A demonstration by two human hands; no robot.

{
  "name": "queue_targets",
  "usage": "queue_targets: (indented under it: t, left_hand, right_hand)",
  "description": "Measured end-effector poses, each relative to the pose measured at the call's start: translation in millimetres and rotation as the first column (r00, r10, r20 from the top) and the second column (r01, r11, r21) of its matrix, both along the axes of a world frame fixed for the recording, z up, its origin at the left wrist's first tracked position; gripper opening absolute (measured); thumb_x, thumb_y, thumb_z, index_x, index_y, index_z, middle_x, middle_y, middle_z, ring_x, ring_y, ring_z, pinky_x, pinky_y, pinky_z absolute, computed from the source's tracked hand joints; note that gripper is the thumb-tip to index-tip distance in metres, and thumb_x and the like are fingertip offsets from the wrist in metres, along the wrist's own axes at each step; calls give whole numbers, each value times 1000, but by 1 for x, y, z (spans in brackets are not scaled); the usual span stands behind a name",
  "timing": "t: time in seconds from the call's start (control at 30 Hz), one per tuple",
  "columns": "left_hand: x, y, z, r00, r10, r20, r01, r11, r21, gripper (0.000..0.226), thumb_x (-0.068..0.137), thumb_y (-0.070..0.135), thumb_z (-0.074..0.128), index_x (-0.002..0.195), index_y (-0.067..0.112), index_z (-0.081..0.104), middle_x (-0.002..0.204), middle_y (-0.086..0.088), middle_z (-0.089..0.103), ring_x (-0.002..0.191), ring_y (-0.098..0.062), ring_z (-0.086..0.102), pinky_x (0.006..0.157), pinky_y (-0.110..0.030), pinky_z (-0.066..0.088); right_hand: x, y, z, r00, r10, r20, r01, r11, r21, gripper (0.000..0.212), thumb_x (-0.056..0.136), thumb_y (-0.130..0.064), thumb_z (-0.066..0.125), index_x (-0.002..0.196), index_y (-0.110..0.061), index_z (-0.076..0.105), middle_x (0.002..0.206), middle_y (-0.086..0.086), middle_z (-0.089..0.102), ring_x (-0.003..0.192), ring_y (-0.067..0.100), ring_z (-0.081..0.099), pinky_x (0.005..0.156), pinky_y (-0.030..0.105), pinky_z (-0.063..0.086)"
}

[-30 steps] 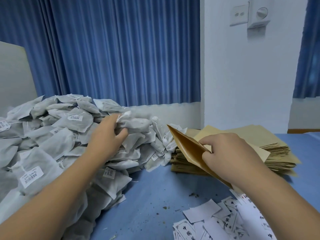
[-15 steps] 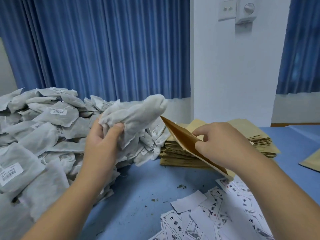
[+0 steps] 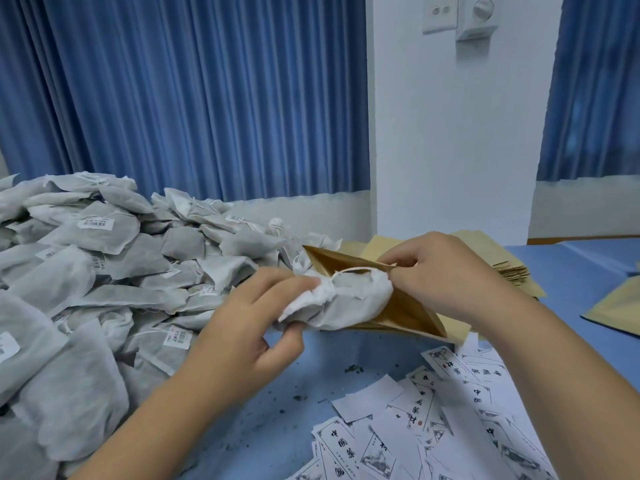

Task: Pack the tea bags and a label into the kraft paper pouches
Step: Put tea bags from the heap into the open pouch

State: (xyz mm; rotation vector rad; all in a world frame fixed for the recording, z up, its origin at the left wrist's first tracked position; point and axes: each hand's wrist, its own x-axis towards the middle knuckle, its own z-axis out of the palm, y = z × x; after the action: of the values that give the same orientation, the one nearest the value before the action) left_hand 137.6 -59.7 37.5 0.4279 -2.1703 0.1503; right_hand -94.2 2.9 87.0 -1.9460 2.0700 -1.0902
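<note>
Pinched a white tea bag (image 3: 341, 306) in the left hand (image 3: 249, 327), thumb and fingers curled round its trailing end. Held the kraft pouch (image 3: 403, 311) spread open with the right hand (image 3: 446, 275), fingers clamped on its upper lip. Found the bag's leading end already inside that mouth, mid-frame. Noted the heap of tea bags (image 3: 104, 271) at nine o'clock, the pouch stack (image 3: 516, 271) at two, loose labels (image 3: 433, 427) at five on the blue table (image 3: 571, 271).

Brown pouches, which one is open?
The pouch the right hand holds: its mouth gapes, with a tea bag partly inside. The stacked pouches behind lie flat.
</note>
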Motion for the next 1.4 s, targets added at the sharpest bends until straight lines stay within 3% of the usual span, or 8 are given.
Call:
queue_targets:
  t: [0.27,0.47,0.63,0.73,0.93,1.03,1.23,1.4]
  left_hand:
    - [-20,22,13,928,232,293,-248,969,15,50,81,41,34,127,31,52,100,11,51,92,-13,52,77,-32,45]
    - [-47,22,22,946,175,274,-208,974,95,46,82,45,67,116,29,40,99,12,49,93,-9,45,73,-23,33]
    - [-54,26,26,912,127,389,-59,981,-184,16,80,23,62,85,8,65,72,-3,62,67,-25,59,51,-31,47]
    - [-57,21,25,871,95,483,31,969,-247,14,74,3,68,86,9,70,73,-2,65,74,-26,61,60,-34,51]
    - [-62,17,28,857,151,493,63,918,-392,20,69,11,74,79,28,73,67,16,66,68,-13,37,59,-23,30]
    - [-65,19,29,859,222,462,17,889,-458,22,71,9,61,73,28,72,64,14,63,65,-14,48,50,-21,25]
    - [-75,12,14,888,250,385,-15,854,-520,13,77,9,63,72,21,69,63,4,58,59,-16,53,39,-26,40]
    - [-72,6,6,895,109,432,9,965,-262,11,87,17,65,96,13,69,93,-2,66,78,-23,57,56,-38,52]
  right_hand:
    - [12,-5,-7,1000,1,-15,0,999,47,20,80,-23,62,91,-34,75,92,-14,69,89,10,62,79,28,52]
    - [16,-1,-3,999,28,-32,-27,999,21,29,75,-15,56,78,-37,74,69,-7,68,72,13,62,64,31,52]
    - [11,-2,-2,1000,-18,8,18,1000,18,24,77,-16,58,80,-34,73,80,-11,69,80,10,62,72,30,54]
    - [12,-4,-3,999,-37,-1,37,999,20,22,77,-17,59,81,-33,73,82,-11,69,80,11,63,75,32,55]
    - [10,-7,-5,999,-42,-8,43,999,32,22,74,-17,61,80,-34,74,73,-10,69,75,12,63,69,33,55]
    - [11,-7,-6,999,-34,-4,34,999,15,21,76,-18,60,78,-34,74,74,-9,69,76,12,64,71,34,55]
    - [11,-7,-5,997,-38,68,43,997,-69,26,79,-21,61,61,-39,68,74,-11,71,76,11,66,73,33,56]
    - [5,-12,-11,993,-75,90,84,992,-99,16,82,-20,61,75,-26,74,76,-8,71,79,14,65,76,35,55]
